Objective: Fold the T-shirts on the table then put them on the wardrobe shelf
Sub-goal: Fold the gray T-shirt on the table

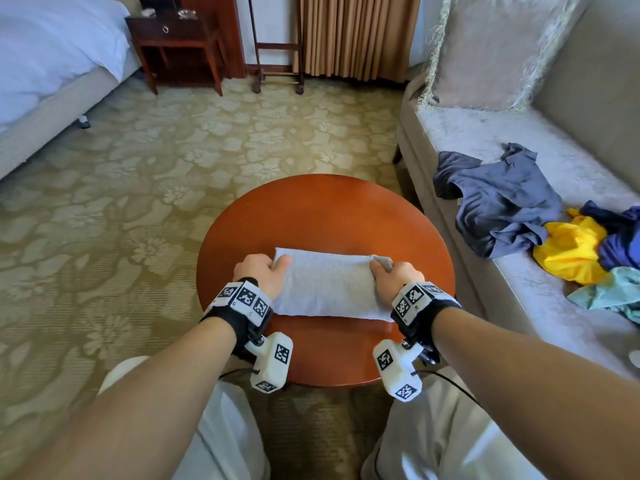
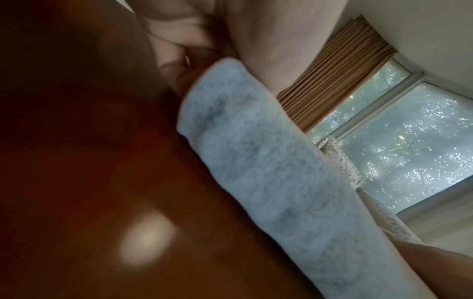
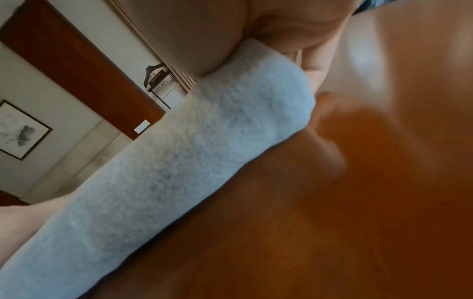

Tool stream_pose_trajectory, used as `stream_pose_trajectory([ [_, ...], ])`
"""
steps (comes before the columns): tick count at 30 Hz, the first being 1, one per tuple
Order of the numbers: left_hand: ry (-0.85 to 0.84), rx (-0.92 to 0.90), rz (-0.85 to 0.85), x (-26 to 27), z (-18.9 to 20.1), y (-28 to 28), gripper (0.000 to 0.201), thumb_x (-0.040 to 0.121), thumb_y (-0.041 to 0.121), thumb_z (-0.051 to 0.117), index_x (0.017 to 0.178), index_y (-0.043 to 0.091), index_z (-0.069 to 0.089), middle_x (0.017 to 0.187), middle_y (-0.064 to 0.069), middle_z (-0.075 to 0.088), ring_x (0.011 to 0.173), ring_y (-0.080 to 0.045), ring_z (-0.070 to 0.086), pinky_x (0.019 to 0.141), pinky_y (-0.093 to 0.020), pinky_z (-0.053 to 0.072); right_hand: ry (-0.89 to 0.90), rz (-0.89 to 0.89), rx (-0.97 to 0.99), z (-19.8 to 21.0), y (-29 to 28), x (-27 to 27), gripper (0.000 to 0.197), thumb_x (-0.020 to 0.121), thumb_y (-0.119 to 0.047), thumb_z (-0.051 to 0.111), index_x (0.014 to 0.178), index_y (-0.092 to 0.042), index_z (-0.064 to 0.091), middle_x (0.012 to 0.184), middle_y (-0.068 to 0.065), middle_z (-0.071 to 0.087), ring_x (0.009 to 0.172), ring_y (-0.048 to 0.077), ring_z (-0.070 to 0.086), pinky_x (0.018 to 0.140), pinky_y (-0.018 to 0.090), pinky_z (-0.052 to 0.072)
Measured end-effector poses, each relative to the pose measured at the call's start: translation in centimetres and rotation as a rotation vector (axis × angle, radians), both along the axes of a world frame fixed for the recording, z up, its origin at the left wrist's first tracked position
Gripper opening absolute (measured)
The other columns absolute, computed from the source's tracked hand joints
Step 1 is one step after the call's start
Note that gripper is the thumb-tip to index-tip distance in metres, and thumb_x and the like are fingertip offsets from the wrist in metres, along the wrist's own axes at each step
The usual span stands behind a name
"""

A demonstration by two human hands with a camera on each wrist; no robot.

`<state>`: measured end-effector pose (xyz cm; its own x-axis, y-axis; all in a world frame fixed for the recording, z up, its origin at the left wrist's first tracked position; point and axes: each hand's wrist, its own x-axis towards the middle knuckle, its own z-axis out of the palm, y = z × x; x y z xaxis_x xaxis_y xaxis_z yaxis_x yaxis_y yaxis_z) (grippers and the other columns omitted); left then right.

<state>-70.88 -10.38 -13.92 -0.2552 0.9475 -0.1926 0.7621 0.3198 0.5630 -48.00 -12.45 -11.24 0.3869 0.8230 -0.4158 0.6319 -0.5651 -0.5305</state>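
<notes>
Round table (image 1: 325, 209), both hands gripping folded grey T-shirt (image 1: 327, 285)

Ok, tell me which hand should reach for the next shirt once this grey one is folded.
Right. The unfolded shirts lie heaped on the sofa, on the right hand's side. The left hand would probably have to cross the round table. For now both grip the grey T-shirt by its ends.
</notes>
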Motion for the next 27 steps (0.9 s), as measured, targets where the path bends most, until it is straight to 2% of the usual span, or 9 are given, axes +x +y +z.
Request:
stream_pose_trajectory([
  [3,0.0,-0.075,0.049,0.1,0.2,0.5,0.057,0.091,0.053,0.056,0.05,0.015,0.044,0.052,-0.001,0.047,0.056,-0.021,0.048,0.051,-0.03,0.032,-0.031,-0.076,-0.016,0.2,0.2,-0.1,0.05,0.089,-0.055,0.051,0.103,-0.008,0.058,0.082,0.008,0.059,0.066,0.023,0.056,0.06,0.029,0.045],
  [6,0.083,-0.068,0.057,-0.1,1.0,0.5,0.049,0.085,0.059,0.06,0.066,0.014,0.055,0.066,-0.002,0.059,0.058,-0.019,0.052,0.049,-0.027,0.033,-0.188,-0.046,0.052,0.0,0.5,-0.4,0.058,0.084,-0.056,0.054,0.118,-0.011,0.042,0.111,0.01,0.056,0.098,0.03,0.057,0.087,0.042,0.048],
  [8,0.01,0.03,0.084,-0.1,1.4,0.3,0.047,0.08,0.056,0.068,0.097,0.014,0.057,0.095,-0.003,0.062,0.078,-0.02,0.055,0.061,-0.029,0.041,-0.285,0.002,0.227,-0.2,0.5,-0.6,0.06,0.08,-0.055,0.056,0.123,-0.017,0.038,0.125,0.006,0.046,0.115,0.027,0.045,0.098,0.044,0.039],
  [10,-0.067,0.142,0.054,0.0,1.5,0.1,0.057,0.077,0.053,0.073,0.116,0.02,0.049,0.114,-0.002,0.055,0.098,-0.021,0.054,0.079,-0.035,0.048,-0.353,0.184,0.36,-0.2,0.3,-1.0,0.066,0.079,-0.058,0.054,0.132,-0.025,0.034,0.138,0.001,0.035,0.128,0.024,0.033,0.104,0.044,0.031],
  [13,0.036,0.084,-0.121,0.9,1.5,-0.6,0.062,0.078,0.057,0.069,0.129,0.032,0.045,0.124,-0.001,0.045,0.114,-0.023,0.049,0.097,-0.045,0.046,-0.428,0.53,0.211,-0.9,0.2,-1.8,0.067,0.086,-0.068,0.036,0.144,-0.038,0.026,0.159,-0.007,0.004,0.146,0.025,-0.002,0.115,0.054,0.007],
  [16,0.151,-0.056,-0.183,1.5,1.4,-1.0,0.067,0.084,0.062,0.059,0.142,0.036,0.041,0.137,-0.003,0.04,0.127,-0.027,0.04,0.105,-0.047,0.038,-0.452,0.615,-0.018,-1.9,0.2,-1.9,0.073,0.088,-0.072,0.014,0.152,-0.036,0.015,0.161,-0.01,-0.007,0.146,0.027,-0.018,0.115,0.055,-0.008],
  [20,0.248,-0.14,-0.197,1.8,1.5,-0.9,0.071,0.086,0.068,0.053,0.147,0.036,0.037,0.141,-0.006,0.036,0.13,-0.028,0.034,0.102,-0.045,0.037,-0.404,0.538,-0.131,-2.4,0.6,-1.8,0.082,0.086,-0.075,0.013,0.154,-0.031,-0.001,0.16,-0.012,-0.013,0.146,0.026,-0.019,0.117,0.052,-0.01],
  [24,0.196,-0.2,-0.139,2.2,1.9,-0.7,0.084,0.083,0.063,0.062,0.147,0.015,0.036,0.143,-0.012,0.039,0.127,-0.032,0.043,0.097,-0.042,0.042,-0.208,0.289,-0.132,-1.8,0.8,-1.9,0.069,0.093,-0.06,0.026,0.153,-0.03,0.01,0.161,-0.006,-0.011,0.148,0.027,-0.009,0.119,0.049,-0.001],
  [27,0.147,-0.243,-0.063,2.9,2.4,-0.6,0.068,0.079,0.06,0.069,0.115,0.004,0.058,0.107,-0.011,0.061,0.083,-0.025,0.06,0.067,-0.032,0.047,-0.25,0.008,-0.088,-1.4,0.6,-1.6,0.058,0.091,-0.042,0.042,0.142,-0.017,0.032,0.147,0.009,0.026,0.135,0.03,0.023,0.112,0.047,0.022],
])
